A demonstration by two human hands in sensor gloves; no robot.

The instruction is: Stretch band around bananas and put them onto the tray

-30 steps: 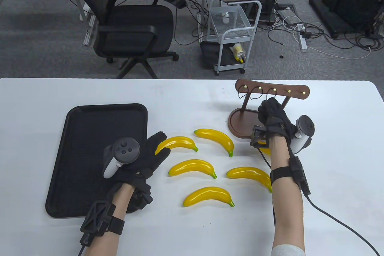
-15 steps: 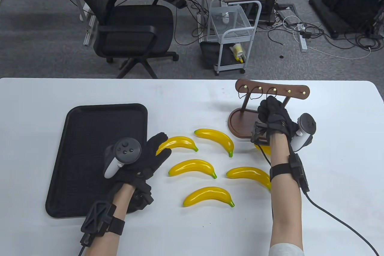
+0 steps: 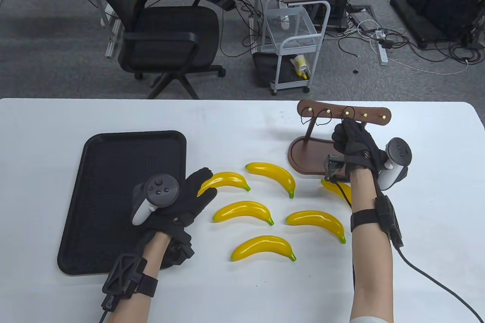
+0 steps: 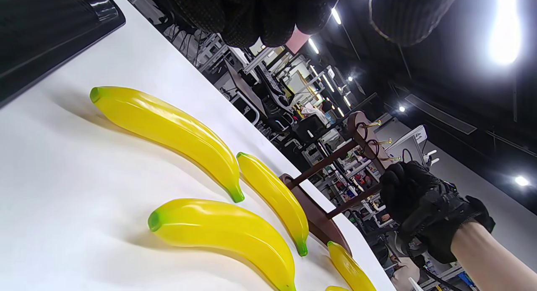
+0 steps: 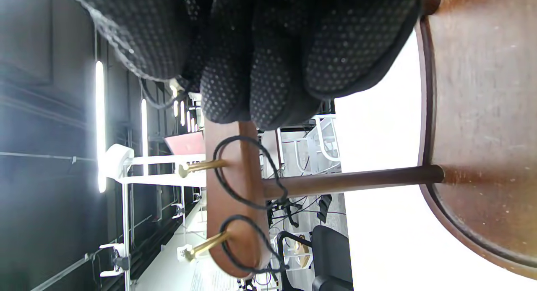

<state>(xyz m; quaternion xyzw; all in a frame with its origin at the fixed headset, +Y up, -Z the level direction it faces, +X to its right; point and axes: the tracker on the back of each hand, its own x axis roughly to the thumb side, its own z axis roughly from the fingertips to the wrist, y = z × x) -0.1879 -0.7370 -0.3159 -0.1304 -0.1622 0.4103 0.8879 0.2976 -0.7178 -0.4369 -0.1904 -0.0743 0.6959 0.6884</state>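
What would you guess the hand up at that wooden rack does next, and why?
Probably the right hand pulls the band off its brass peg. Its fingers are bunched right below that loop, though I can't tell whether they grip it. No band is off the rack yet, and the bananas lie loose, unbundled.

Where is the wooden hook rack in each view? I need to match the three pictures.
Table view: wooden hook rack, upper right, at the right hand.
Left wrist view: rack, right of centre.
Right wrist view: rack, lower centre.
Shared landmark: its brass pegs.
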